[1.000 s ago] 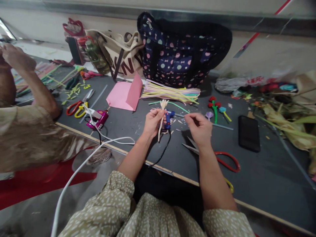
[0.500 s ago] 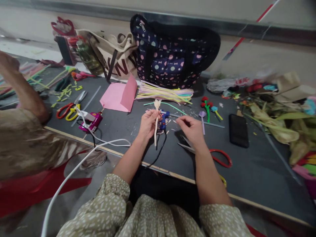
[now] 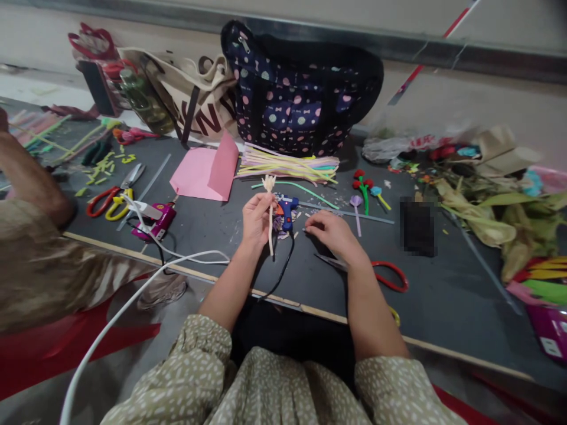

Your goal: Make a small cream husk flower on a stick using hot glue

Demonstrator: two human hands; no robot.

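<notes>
Keep left hand (image 3: 257,219) pinched on the upright cream straw flower (image 3: 270,206); lower right hand (image 3: 330,233), fingers curled, empty as far as visible, at three o'clock, beside blue glue gun (image 3: 286,211)

Stem in your left hand (image 3: 257,218): cream stem (image 3: 270,221), pale frayed tip.
Glue gun by your fingers: blue glue gun (image 3: 286,211), orange trigger, black cord.
Scissors under your right hand (image 3: 330,235): red-handled scissors (image 3: 390,276), silver blades.
Your sleeves: olive sleeves (image 3: 195,378) with white flecks.
Table: dark grey table (image 3: 465,301), pale wooden edge.
Bag at the back: navy bag (image 3: 301,88) with pink, mint and cream dots.
Folded sheet: pink paper (image 3: 206,171).
Second glue gun: magenta glue gun (image 3: 157,219), white cable.
Straw bundle: pastel straws (image 3: 287,165), yellow, pink, green.
</notes>
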